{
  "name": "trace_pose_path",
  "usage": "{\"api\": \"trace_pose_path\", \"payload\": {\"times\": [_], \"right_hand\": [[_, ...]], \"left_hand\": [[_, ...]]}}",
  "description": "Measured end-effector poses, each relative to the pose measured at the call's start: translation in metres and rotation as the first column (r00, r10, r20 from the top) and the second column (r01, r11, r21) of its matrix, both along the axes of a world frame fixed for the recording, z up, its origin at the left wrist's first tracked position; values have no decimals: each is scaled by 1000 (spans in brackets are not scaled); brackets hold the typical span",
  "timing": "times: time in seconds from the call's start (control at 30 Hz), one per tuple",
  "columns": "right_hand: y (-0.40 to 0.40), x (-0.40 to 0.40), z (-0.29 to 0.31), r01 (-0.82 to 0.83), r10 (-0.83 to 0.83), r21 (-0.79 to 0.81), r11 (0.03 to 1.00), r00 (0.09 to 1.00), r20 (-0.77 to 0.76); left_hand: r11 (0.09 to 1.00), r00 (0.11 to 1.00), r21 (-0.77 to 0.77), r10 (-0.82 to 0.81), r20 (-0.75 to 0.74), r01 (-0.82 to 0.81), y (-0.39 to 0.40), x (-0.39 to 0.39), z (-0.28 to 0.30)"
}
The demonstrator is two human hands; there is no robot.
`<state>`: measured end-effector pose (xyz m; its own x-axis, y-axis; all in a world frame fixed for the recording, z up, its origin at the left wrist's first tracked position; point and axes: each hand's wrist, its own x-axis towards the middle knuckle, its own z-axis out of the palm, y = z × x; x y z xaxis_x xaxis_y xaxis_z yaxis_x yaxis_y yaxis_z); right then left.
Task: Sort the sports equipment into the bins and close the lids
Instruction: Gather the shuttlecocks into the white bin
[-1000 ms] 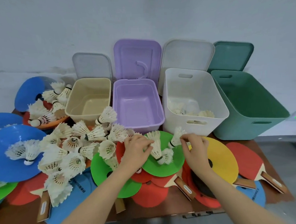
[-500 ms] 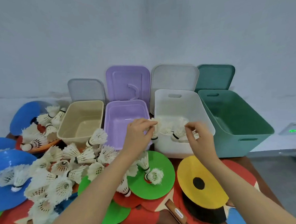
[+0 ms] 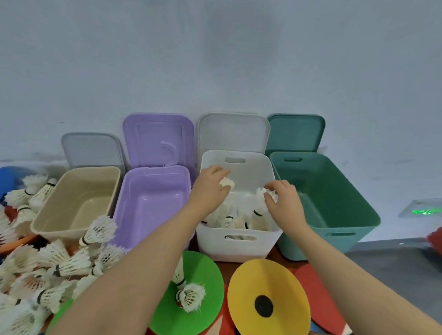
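Four open bins stood in a row against the wall, each lid propped upright behind it. The green bin [image 3: 326,200] was farthest right, then the white bin [image 3: 237,239], the purple bin [image 3: 150,204] and the beige bin [image 3: 75,200] at the left.

Flat paddles lay overlapping on the table in front, among them a green paddle [image 3: 197,319] and a yellow paddle [image 3: 270,305] with a dark spot at its centre.

At the left lay a loose heap of shuttlecocks [image 3: 41,274], their long axes pointing every way, most lying on their sides. Two more shuttlecocks [image 3: 189,295] rested on the green paddle, the nearer one with its feather skirt opening toward the camera.

Both forearms reached over the paddles into the white bin, where several shuttlecocks [image 3: 232,218] already lay, mostly cork end toward the near wall.

The left hand [image 3: 209,187] hung over the bin's left side, fingers curled around a shuttlecock [image 3: 227,183] whose feathers showed to the right of the fingers. The right hand [image 3: 284,197] hung over the right side, fingertips pinching another shuttlecock [image 3: 263,193] by its feathers, skirt toward the left. The axis of either held piece could not be made out clearly.
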<state>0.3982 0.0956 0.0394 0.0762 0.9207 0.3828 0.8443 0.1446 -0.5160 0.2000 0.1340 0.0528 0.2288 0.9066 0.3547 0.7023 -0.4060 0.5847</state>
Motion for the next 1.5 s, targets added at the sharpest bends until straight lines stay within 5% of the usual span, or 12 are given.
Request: {"api": "trace_pose_path", "payload": {"times": [0.17, 0.47, 0.63, 0.93, 1.33, 1.5], "right_hand": [[-22, -3, -7, -142, 140, 77, 987, 990, 35], [-70, -42, -39, -375, 383, 106, 921, 921, -69], [-89, -76, -62, -432, 434, 43, 901, 898, -74], [-109, -131, -124, -314, 423, -559, 768, 903, 74], [-120, -105, -127, -288, 278, -253, 924, 958, -77], [-128, -97, -114, -292, 271, -169, 941, 953, -133]], "left_hand": [[1000, 981, -7, 6, -194, -7, -11, -30, -22], [972, 987, 230, 89, -133, -56, -75, -79, -62], [991, 985, 115, 89, -150, -72, -113, -109, -85], [990, 910, -107, 44, -413, -96, -139, -123, -121], [973, 899, -95, 156, -410, -212, -128, -97, -129], [988, 969, 17, 153, -197, -152, -132, -94, -129]]}}
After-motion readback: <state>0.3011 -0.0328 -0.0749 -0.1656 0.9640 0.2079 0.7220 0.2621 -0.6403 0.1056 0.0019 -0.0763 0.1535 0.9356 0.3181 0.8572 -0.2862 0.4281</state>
